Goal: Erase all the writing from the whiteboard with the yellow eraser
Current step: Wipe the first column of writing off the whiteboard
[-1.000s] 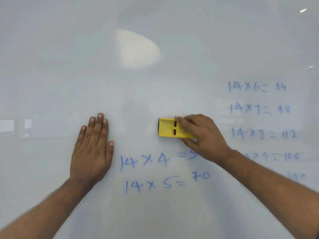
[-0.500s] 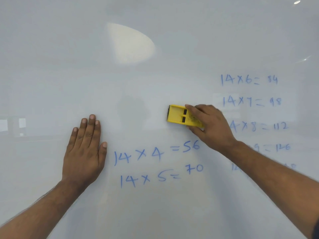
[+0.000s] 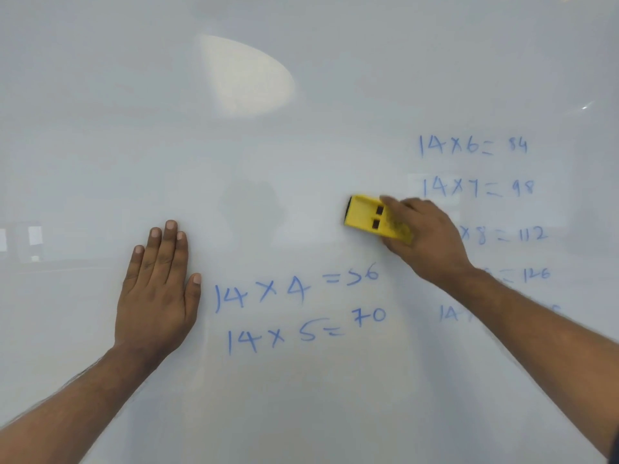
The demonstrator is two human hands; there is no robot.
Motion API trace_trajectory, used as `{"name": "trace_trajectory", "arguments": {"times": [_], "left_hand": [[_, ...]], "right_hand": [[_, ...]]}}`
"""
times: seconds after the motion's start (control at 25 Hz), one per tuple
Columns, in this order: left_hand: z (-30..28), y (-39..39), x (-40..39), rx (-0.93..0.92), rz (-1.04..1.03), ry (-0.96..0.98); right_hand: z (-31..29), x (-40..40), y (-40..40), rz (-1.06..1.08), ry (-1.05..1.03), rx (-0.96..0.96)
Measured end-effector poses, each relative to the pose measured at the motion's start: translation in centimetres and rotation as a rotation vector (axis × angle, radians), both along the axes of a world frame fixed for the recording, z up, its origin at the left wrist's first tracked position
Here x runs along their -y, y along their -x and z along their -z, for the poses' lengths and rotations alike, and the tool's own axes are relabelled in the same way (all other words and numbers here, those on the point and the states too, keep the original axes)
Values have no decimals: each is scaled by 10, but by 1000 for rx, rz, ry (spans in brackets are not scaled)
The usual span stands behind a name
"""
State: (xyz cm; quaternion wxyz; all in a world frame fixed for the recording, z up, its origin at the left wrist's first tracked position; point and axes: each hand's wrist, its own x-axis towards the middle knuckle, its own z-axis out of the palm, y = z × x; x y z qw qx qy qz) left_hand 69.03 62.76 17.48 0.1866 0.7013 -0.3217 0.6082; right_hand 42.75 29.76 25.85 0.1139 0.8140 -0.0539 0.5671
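The whiteboard [image 3: 301,145] fills the whole view. My right hand [image 3: 425,239] grips the yellow eraser [image 3: 365,217] and presses it flat on the board, above "14 x 4 = 56" [image 3: 294,288]. Below that line stands "14 x 5 = 70" [image 3: 304,331]. A fainter blue column on the right runs from "14 x 6 = 84" [image 3: 472,145] down past "14 x 7 = 98" [image 3: 477,188]; my right hand and forearm hide parts of its lower lines. My left hand [image 3: 157,293] lies flat on the board, fingers together, left of the writing.
A pale oval light reflection [image 3: 244,77] sits on the upper middle of the board. Dim window reflections [image 3: 33,241] show at the left edge. The board's upper and left areas carry no writing.
My right hand has slid the eraser to the right and slightly up across the board, uncovering the "56". My left hand has stayed flat in place.
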Motion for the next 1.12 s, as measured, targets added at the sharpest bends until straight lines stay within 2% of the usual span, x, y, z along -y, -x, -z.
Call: {"name": "trace_trajectory", "arguments": {"times": [0.12, 0.28, 0.4, 0.48, 0.64, 0.76, 0.96, 1.12], "left_hand": [[2, -3, 0, 4, 4, 1], [5, -2, 1, 11, 9, 3], [5, -3, -3, 12, 20, -14], [6, -4, -3, 13, 18, -19], [9, -4, -1, 15, 14, -5], [10, -5, -2, 15, 18, -7], [10, -4, -4, 19, 25, -17], [13, -3, -2, 26, 14, -5]], "right_hand": [[-3, -15, -14, -30, -34, 40], [47, -25, -15, -77, 188, -114], [56, -12, -3, -26, 276, -208], [44, -4, 1, 7, 243, -150], [22, -12, -11, 9, 40, 0], [47, -24, -25, -16, 164, -42], [80, -2, -7, -31, 422, -243], [58, 6, -3, -15, 312, -156]]}}
